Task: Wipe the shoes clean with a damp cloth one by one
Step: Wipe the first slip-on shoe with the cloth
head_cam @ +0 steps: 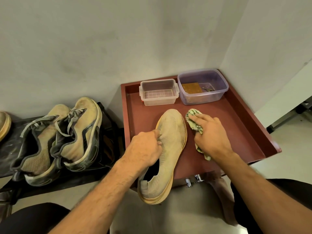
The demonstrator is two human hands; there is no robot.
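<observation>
A beige knit slip-on shoe (170, 132) with a tan sole lies toe-away on the red-brown tray (236, 119), its heel hanging over the tray's near edge. My left hand (145, 149) pinches the shoe's upper near the opening. My right hand (211, 134) presses a crumpled green-and-white cloth (194, 125) flat on the tray just right of the shoe's toe, fingers spread over it. The cloth lies beside the shoe; whether it touches the sole I cannot tell.
Two worn beige lace-up sneakers (67, 137) sit on a black rack (10, 149) at left, another shoe's toe (4, 124) at the far left edge. An empty clear box (158, 93) and a purple-tinted tub (202, 86) holding a brown pad stand at the tray's back. Walls close behind.
</observation>
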